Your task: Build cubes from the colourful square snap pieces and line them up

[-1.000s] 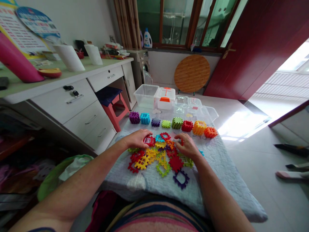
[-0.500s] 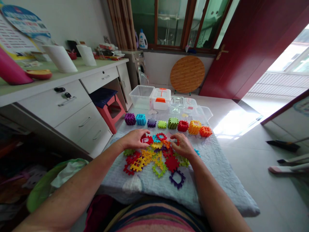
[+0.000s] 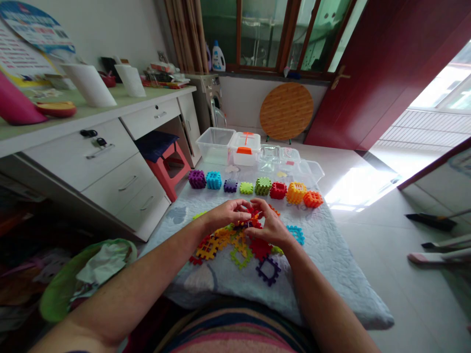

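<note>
Centrally, the left hand (image 3: pixel 228 213) and right hand (image 3: pixel 268 225) grip red waffle-block pieces (image 3: pixel 254 215) with curled fingers, above a pale blue quilt (image 3: pixel 324 264). Eight assembled cubes (image 3: pixel 263 186) stand in a far row; loose flat pieces (image 3: pixel 208 249) lie scattered near the hands.

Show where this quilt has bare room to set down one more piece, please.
The quilt has bare room right of the blue tile, below the orange cube, and in front of the purple frame tile. It is crowded between the left hand and right hand, around the red tiles and yellow tile.
</note>
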The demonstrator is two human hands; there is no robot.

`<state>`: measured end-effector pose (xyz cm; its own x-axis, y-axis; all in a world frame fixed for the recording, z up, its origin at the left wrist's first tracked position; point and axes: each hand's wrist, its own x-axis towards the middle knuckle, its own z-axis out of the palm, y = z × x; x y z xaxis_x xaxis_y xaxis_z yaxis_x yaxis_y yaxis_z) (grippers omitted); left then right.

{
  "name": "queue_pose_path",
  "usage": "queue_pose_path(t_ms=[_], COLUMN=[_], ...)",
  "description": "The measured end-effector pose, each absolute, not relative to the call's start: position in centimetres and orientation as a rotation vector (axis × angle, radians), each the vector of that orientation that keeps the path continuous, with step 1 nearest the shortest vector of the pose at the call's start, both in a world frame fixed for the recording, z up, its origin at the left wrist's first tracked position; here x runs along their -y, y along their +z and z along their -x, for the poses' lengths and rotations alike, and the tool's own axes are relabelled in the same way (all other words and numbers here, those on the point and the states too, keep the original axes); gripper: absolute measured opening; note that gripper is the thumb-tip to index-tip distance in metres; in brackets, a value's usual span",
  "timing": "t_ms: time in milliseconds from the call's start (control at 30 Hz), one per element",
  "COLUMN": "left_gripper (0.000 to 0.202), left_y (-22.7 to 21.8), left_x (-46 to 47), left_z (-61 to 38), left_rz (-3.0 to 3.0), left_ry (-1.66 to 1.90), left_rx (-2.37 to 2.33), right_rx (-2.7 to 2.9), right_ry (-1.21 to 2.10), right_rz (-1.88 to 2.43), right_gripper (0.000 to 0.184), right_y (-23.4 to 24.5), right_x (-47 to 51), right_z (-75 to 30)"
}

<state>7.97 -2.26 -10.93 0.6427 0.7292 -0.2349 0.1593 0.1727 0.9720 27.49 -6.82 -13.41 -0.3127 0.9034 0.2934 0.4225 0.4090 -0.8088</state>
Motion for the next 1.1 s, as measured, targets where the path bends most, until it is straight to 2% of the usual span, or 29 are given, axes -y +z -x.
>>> queue_pose_path(t_ms=[67,233,500,667,767,867,1000,1100], left_gripper=[0.049,0.052,0.048,0.047,0.049,0.051,0.057,0.063], left_y=[-11.2,-11.2,-11.5,-11.9,-12.0,-11.8,-11.4,-11.7], left_x=[2.3,2.4,2.5,2.4,2.4,2.8,3.4,3.5], left_z=[-8.7,-9.1,-8.2,-7.9,-7.7,-7.9,-8.7,-9.4], left_rz=[-1.305,-1.289,-1.564,-1.696,-1.743,-1.87,-2.188,-2.403], left_ry=[0.502,0.53,0.65,0.703,0.819,0.916,0.838,0.722], left_rx=[-0.845,-0.901,-1.043,-1.128,-1.151,-1.102,-0.989,-0.92], right_rx=[1.91,1.901,1.697,1.484,1.44,1.434,1.418,1.424], right_ry=[0.721,0.687,0.966,1.184,1.224,1.221,1.288,1.368], right_rz=[1.159,1.144,1.201,1.147,1.092,1.105,1.119,1.071], right_gripper=[0.064,0.032,0.019,0.02,0.026,0.023,0.025,0.036], right_y=[-13.5,-13.4,-14.2,-15.0,-15.4,-15.7,-15.4,-15.0], right_x=[6.9,6.6,6.0,5.6,5.4,5.2,5.2,5.4], right_z=[-27.2,-27.5,-28.0,-27.8,-27.9,-28.0,-28.2,-28.3])
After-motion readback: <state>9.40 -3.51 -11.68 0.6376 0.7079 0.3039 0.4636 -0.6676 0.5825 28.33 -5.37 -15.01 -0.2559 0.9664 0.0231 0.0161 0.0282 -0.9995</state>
